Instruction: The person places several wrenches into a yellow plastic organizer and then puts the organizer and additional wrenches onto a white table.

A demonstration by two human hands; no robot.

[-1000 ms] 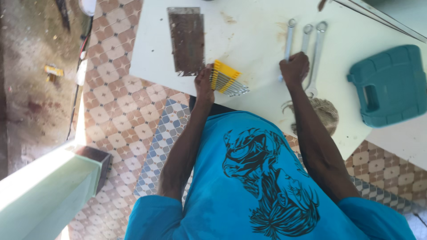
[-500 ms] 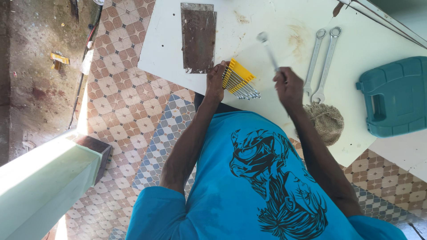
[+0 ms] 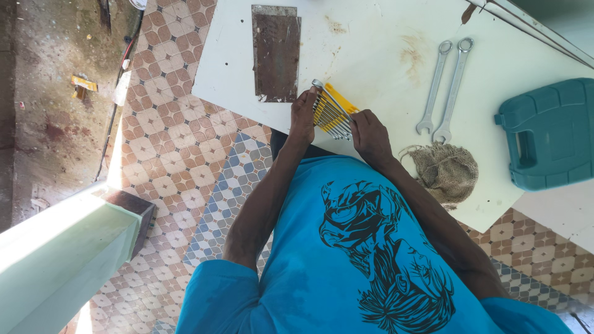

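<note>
A yellow wrench rack (image 3: 339, 99) holding several small spanners lies at the near edge of the white table (image 3: 371, 43). My left hand (image 3: 303, 114) grips the rack's left side. My right hand (image 3: 370, 133) is closed on a silver spanner (image 3: 324, 91) that lies across the rack, its ring end pointing up-left. Both hands meet over the rack, right in front of my blue shirt.
Two long spanners (image 3: 442, 86) lie side by side to the right. A rusty metal plate (image 3: 276, 52) sits left of the rack. A teal tool case (image 3: 547, 133) and a burlap pouch (image 3: 445, 170) are at right. Patterned floor tiles (image 3: 185, 136) and a pale green ledge (image 3: 55, 247) are to the left.
My right hand picked one spanner from the three lying at right and carried it left onto the rack. My left hand stayed on the rack.
</note>
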